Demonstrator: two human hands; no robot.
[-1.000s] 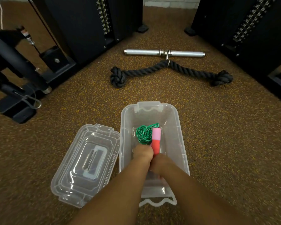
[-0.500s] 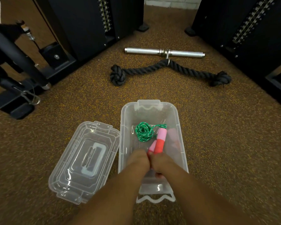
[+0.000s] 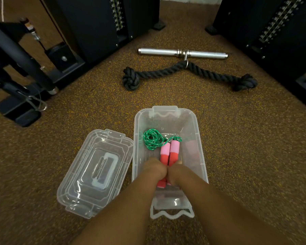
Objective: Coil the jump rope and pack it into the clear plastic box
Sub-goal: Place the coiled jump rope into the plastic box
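So the clear plastic box (image 3: 198,131) sits open on the speckled brown floor (image 3: 245,156), long side running away from the camera. Inside it is the jump rope: the green cord (image 3: 152,138) is bunched into a small coil in the far-left part of the box, and the two handles (image 3: 169,152) lie side by side, touching, right next to it. Handles are pink at the far end and red toward the near end, long axis pointing away from the person, slightly tilted to the right, with the cord ends coming out of the pink tips.

Both hands are down in the box. The left hand (image 3: 153,169) is curled around the left handle's red part and the right hand (image 3: 177,172) is curled around the right one, knuckles pressed together.

The box's clear lid (image 3: 95,172) lies on the floor just beside the box on the left, touching its wall. Further off on the floor there's a black knotted rope attachment (image 3: 187,73) and a silver bar (image 3: 183,53) behind it, between black gym machines.
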